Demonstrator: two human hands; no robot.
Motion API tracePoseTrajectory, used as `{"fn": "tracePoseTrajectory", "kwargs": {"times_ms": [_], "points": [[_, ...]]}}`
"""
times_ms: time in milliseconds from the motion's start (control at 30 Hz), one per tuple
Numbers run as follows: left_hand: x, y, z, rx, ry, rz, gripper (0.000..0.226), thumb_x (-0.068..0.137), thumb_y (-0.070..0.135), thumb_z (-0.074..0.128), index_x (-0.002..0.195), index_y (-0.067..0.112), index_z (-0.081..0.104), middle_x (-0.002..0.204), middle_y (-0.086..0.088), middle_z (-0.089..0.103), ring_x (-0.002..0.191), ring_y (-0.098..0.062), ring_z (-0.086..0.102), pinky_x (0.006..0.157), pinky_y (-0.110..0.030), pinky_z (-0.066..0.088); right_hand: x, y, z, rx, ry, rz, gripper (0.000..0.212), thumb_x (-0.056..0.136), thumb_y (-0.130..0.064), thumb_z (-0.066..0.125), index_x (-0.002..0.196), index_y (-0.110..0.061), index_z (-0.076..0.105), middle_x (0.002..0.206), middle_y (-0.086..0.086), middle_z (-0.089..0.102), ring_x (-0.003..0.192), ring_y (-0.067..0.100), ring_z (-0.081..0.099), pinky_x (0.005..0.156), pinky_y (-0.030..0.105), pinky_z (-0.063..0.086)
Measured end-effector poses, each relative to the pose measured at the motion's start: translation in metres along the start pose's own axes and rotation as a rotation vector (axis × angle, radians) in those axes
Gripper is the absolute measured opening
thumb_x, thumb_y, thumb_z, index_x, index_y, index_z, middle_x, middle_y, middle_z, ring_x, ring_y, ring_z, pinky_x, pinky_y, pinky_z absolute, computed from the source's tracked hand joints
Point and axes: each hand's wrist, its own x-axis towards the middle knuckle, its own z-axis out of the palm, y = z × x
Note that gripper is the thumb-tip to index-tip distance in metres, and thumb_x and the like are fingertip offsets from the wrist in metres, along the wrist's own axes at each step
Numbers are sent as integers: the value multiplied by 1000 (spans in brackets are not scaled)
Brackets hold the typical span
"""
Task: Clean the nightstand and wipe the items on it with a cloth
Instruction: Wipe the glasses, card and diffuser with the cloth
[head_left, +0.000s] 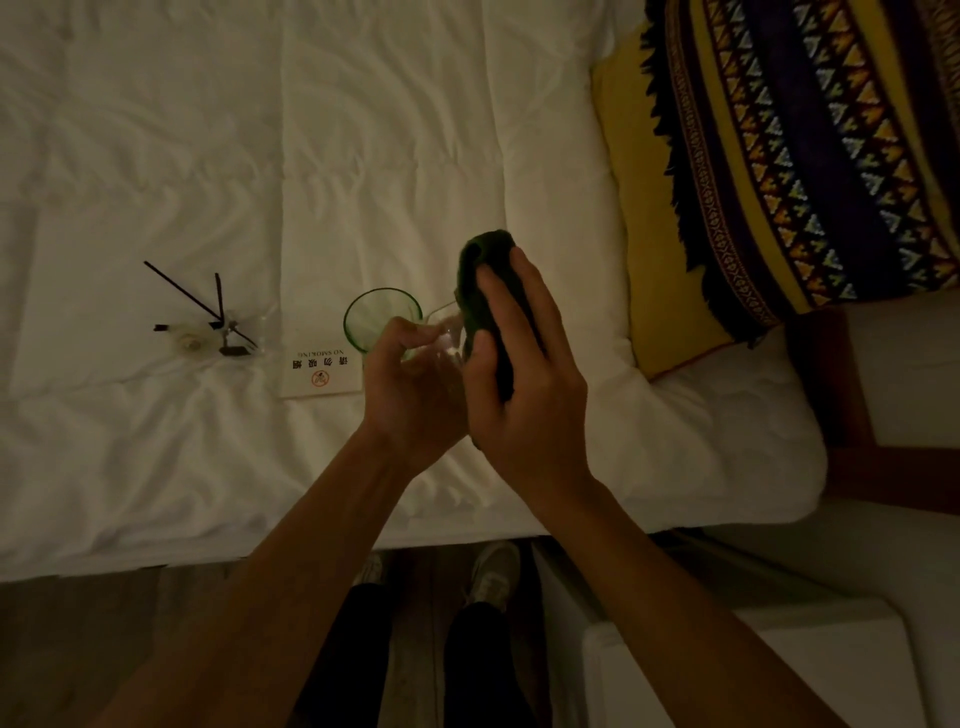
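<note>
My left hand (410, 384) grips the light, slippery, breakable glass (382, 317) low, while my right hand (524, 374) clasps the soft cloth (480, 275) beside it.

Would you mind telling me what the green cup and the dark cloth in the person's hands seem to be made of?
The green cup looks like clear tinted glass, glossy: the bedding shows through its wall. The dark cloth appears a soft, matte fabric, bunched in the right hand; its weave is too dim to tell.

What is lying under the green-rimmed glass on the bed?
The no-smoking card lies on the white bedding just below the green-rimmed glass. The left hand covers the glass's base, so whether it rests on anything cannot be told.
</note>
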Motion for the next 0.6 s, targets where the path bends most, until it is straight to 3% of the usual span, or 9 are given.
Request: {"fn": "tracePoseTrajectory", "kwargs": {"times_ms": [133, 233, 300, 400, 533, 600], "points": [[1, 6, -1, -48, 2, -14, 52, 82, 45, 54, 120, 10, 47, 114, -12, 56, 104, -29, 57, 90, -39, 52, 8, -1, 0, 19, 4, 29, 43, 103, -18, 47, 143, -5, 53, 155, 17, 44, 144, 22, 44, 112, 34, 46], [5, 8, 5, 3, 111, -16, 83, 86, 64, 54, 141, 4, 39, 146, -19, 49, 135, -35, 49, 114, -48, 36, 10, 0, -1, -55, -41, -50, 43, 105, -20, 45, 145, -4, 50, 156, 20, 40, 146, 29, 40, 113, 42, 44], [8, 7, 11, 83, 182, 14, 82, 88, 66, 51, 145, 8, 45, 143, -19, 56, 132, -34, 55, 110, -47, 44, 7, -3, -2, -112, -83, -88, 45, 105, -22, 46, 148, -5, 46, 159, 22, 35, 150, 35, 32, 116, 49, 39], [11, 5, 16, 163, 220, 29, 62, 93, 60, 50, 133, 14, 62, 133, -13, 65, 125, -29, 61, 102, -40, 51, 4, -4, -2, -213, -100, -111, 49, 104, -21, 48, 150, -6, 43, 161, 23, 31, 154, 35, 21, 121, 54, 29], [9, 5, 15, 261, 277, 17, 72, 87, 58, 58, 133, 3, 57, 127, -26, 58, 119, -36, 57, 104, -47, 45, 6, 1, -3, -214, -51, -137, 46, 103, -17, 51, 147, -2, 48, 158, 23, 36, 152, 34, 27, 121, 48, 32], [7, 7, 13, 281, 304, 20, 71, 90, 55, 56, 132, -3, 54, 119, -22, 55, 112, -37, 53, 100, -48, 43, 6, 3, -2, -155, -36, -96, 46, 103, -16, 52, 146, -1, 48, 157, 23, 38, 151, 34, 30, 121, 43, 34]]}}
